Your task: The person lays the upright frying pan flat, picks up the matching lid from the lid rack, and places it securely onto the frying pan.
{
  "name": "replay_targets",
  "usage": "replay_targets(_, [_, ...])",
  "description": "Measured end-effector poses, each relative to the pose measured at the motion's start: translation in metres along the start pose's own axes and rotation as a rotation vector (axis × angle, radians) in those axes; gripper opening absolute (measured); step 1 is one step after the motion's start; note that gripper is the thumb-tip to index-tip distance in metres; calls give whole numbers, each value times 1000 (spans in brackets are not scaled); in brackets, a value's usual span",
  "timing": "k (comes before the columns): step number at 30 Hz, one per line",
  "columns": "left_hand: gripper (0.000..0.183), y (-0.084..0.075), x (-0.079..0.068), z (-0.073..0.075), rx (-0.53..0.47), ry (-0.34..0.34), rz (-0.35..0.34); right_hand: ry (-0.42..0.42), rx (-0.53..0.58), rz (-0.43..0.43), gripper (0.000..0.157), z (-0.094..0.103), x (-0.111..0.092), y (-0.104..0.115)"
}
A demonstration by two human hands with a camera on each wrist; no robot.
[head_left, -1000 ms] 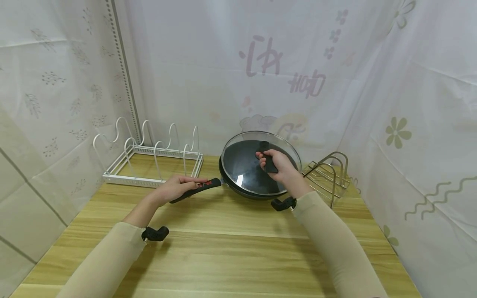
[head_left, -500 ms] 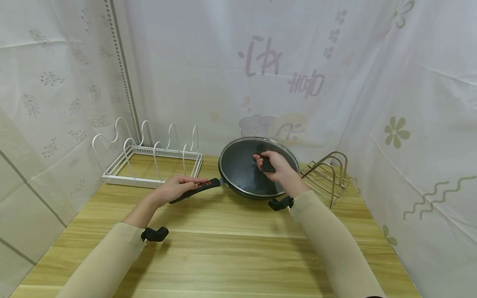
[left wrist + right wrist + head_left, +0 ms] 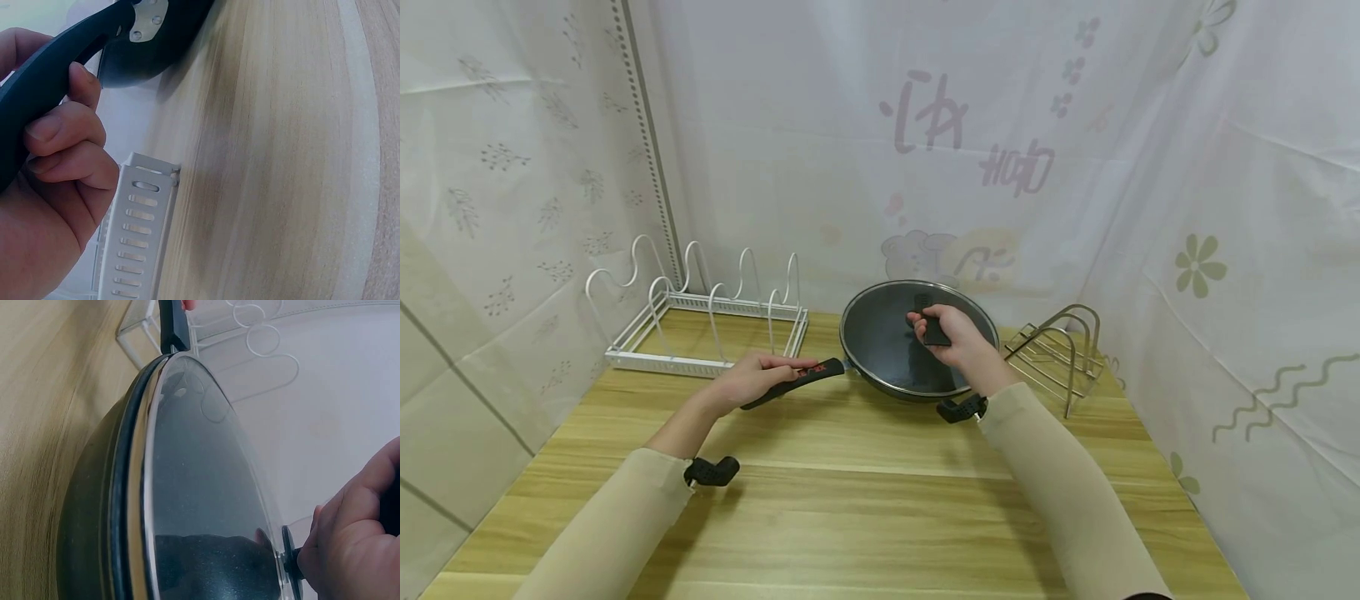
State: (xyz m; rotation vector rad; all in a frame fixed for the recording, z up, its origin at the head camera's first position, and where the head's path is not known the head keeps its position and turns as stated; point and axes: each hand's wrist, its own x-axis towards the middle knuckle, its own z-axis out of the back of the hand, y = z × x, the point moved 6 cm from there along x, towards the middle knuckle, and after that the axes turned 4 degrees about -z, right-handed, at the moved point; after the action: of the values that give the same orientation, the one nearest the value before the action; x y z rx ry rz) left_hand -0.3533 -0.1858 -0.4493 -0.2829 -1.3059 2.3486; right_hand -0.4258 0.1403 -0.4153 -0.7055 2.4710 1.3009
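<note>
A dark wok [image 3: 94, 519] stands on the wooden table, its long black handle [image 3: 56, 59] pointing left. My left hand [image 3: 751, 383] grips that handle, the fingers curled under it in the left wrist view. A glass lid [image 3: 880, 333] with a metal rim lies over the wok's mouth. My right hand [image 3: 958, 337] holds the lid's black knob handle [image 3: 936, 333], fingers wrapped around it. From the right wrist, the lid's rim [image 3: 150, 456] runs close along the wok's edge, with a thin light band showing between them.
To the left stands a white wire pot rack [image 3: 670, 363] with tall curved dividers; its slotted end [image 3: 139, 231] is near my left hand. A smaller metal wire rack [image 3: 1067, 358] is right of the wok. A printed curtain [image 3: 797, 167] hangs behind the table [image 3: 850, 525].
My right hand has lowered the lid slightly leftward onto the wok; its rim stood out above the wok's edge before. My left hand has stayed on the handle.
</note>
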Motion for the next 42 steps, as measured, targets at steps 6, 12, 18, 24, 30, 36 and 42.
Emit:
replay_targets(6, [38, -2, 0, 0, -2, -5, 17, -8, 5, -5, 68, -1, -1, 0])
replay_targets(12, [39, -1, 0, 1, 2, -9, 34, -20, 1, 0, 69, -1, -2, -1])
replay_targets(18, [38, 0, 0, 0, -3, -5, 28, -30, -1, 6, 68, -1, -2, -1])
replay_targets(24, [37, -1, 1, -1, -7, 1, 13, -42, 3, 11, 68, 0, -3, 0])
replay_targets(30, [38, -1, 1, 0, 8, -5, 17, -45, -15, 13, 69, 0, -5, -1])
replay_targets(36, [37, 0, 1, 0, 2, 1, 5, -51, -19, 8, 69, 0, -5, -2])
replay_targets(42, [38, -1, 0, 0, 1, -3, 5, -51, -19, 11, 69, 0, -3, -1])
